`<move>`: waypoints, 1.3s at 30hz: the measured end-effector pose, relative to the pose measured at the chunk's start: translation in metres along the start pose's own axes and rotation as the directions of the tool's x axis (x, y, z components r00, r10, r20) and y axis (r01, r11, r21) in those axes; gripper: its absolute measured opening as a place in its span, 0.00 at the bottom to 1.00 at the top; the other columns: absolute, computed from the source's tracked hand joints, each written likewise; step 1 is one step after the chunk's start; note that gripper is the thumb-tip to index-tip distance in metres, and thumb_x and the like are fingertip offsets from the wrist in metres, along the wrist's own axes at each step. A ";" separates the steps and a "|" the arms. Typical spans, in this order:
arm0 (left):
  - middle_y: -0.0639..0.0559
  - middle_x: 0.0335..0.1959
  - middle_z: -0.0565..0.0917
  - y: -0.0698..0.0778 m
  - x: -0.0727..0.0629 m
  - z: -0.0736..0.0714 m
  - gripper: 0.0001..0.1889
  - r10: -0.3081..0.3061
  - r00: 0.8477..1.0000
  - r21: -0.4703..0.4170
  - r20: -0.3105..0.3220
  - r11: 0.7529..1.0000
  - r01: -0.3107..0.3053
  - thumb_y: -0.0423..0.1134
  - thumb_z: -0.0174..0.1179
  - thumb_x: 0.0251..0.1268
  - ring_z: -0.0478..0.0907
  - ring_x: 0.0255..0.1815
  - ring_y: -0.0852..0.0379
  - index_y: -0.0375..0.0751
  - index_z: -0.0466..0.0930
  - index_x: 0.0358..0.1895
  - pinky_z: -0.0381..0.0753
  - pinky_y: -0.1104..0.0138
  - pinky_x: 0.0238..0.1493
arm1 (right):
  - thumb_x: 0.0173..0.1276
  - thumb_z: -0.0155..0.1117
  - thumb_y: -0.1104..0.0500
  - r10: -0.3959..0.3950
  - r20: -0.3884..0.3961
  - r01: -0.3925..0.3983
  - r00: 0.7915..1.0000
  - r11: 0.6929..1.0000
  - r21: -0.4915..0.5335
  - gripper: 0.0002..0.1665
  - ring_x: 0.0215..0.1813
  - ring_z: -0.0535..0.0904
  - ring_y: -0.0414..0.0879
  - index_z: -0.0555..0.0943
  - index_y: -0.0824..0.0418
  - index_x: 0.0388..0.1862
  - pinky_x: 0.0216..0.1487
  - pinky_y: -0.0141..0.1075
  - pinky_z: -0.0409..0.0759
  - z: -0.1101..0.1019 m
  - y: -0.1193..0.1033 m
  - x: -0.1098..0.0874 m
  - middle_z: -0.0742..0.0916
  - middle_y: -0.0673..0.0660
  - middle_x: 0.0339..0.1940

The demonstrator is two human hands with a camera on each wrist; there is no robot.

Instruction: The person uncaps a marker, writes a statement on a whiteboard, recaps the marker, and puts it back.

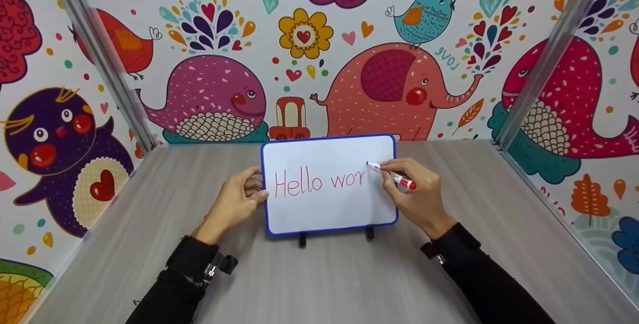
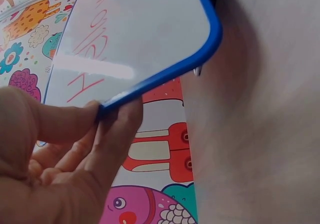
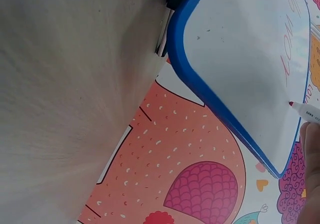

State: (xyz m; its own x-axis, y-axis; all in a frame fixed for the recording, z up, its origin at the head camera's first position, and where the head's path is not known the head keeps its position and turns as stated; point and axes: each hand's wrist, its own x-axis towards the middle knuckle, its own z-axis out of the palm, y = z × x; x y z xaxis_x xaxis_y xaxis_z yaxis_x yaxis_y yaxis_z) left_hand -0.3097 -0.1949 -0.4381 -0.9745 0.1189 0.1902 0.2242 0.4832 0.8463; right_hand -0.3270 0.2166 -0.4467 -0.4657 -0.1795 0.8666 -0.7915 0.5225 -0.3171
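Note:
A small whiteboard [image 1: 324, 214] with a blue frame leans back on a black stand [image 1: 302, 240] whose feet show below it. Red handwriting on it reads "Hello wor". My left hand [image 1: 235, 203] pinches the board's left edge, thumb in front and fingers behind, as the left wrist view shows at the blue rim [image 2: 165, 77]. In my right hand [image 1: 419, 195] is a red-and-white whiteboard marker [image 1: 399, 178], pinched between thumb and fingers. Its red tip [image 3: 291, 104] is right at the board's surface, just past the "r".
The board stands on a grey wood-grain table [image 1: 319, 284]. Behind it rises a wall panel [image 1: 299, 79] printed with cartoon animals, and similar panels flank both sides. Metal posts [image 1: 107, 59] run along the corners.

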 end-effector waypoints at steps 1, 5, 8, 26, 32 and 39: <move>0.34 0.55 0.95 0.000 0.000 0.000 0.27 0.003 1.000 -0.005 0.001 1.000 -0.003 0.22 0.66 0.82 0.94 0.51 0.47 0.29 0.78 0.80 0.97 0.67 0.50 | 0.71 0.82 0.72 -0.002 -0.001 0.002 1.000 1.000 -0.002 0.12 0.50 0.97 0.55 0.94 0.64 0.51 0.67 0.19 0.86 0.000 0.000 0.000 0.98 0.59 0.47; 0.34 0.53 0.95 0.000 0.001 0.000 0.27 0.016 1.000 -0.027 0.007 1.000 -0.016 0.21 0.65 0.81 0.94 0.50 0.47 0.28 0.78 0.79 0.98 0.64 0.50 | 0.70 0.81 0.73 -0.006 0.002 0.006 1.000 1.000 -0.011 0.11 0.49 0.97 0.55 0.94 0.64 0.48 0.66 0.19 0.86 -0.001 0.001 0.000 0.98 0.58 0.45; 0.33 0.53 0.95 0.001 0.002 0.000 0.27 0.015 1.000 -0.040 0.012 0.999 -0.015 0.21 0.64 0.81 0.94 0.49 0.48 0.26 0.77 0.79 0.98 0.63 0.50 | 0.70 0.81 0.72 -0.003 0.010 0.003 1.000 1.000 -0.018 0.09 0.47 0.97 0.55 0.94 0.64 0.47 0.66 0.18 0.86 -0.002 0.002 0.000 0.98 0.58 0.43; 0.33 0.55 0.95 0.001 0.001 -0.001 0.28 -0.014 1.000 -0.014 0.005 1.000 0.014 0.21 0.66 0.81 0.94 0.51 0.47 0.27 0.76 0.81 0.97 0.68 0.50 | 0.66 0.79 0.70 0.001 0.053 -0.001 0.999 1.000 0.013 0.06 0.39 0.96 0.51 0.93 0.63 0.40 0.56 0.18 0.88 -0.005 0.003 -0.003 0.97 0.55 0.36; 0.33 0.53 0.95 0.000 0.001 0.000 0.28 -0.003 1.000 -0.020 0.005 1.000 0.003 0.21 0.66 0.81 0.94 0.50 0.47 0.26 0.77 0.80 0.95 0.70 0.49 | 0.64 0.80 0.70 0.008 0.068 -0.007 0.998 1.000 -0.008 0.07 0.38 0.96 0.51 0.92 0.62 0.39 0.54 0.17 0.88 -0.005 0.003 -0.004 0.96 0.57 0.35; 0.34 0.52 0.95 -0.001 0.002 0.000 0.27 0.007 1.000 -0.017 0.004 1.000 -0.007 0.21 0.65 0.80 0.94 0.50 0.48 0.26 0.78 0.79 0.95 0.71 0.50 | 0.62 0.79 0.73 -0.006 0.054 0.006 0.999 1.000 -0.018 0.09 0.36 0.95 0.49 0.92 0.62 0.37 0.52 0.17 0.87 -0.004 0.004 -0.004 0.97 0.53 0.34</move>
State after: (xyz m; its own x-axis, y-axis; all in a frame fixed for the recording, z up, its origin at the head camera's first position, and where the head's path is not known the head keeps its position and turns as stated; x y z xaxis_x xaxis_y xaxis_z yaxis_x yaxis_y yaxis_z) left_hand -0.3114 -0.1951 -0.4384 -0.9728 0.1260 0.1942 0.2309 0.4673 0.8534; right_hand -0.3265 0.2231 -0.4498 -0.4819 -0.2270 0.8463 -0.7873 0.5360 -0.3046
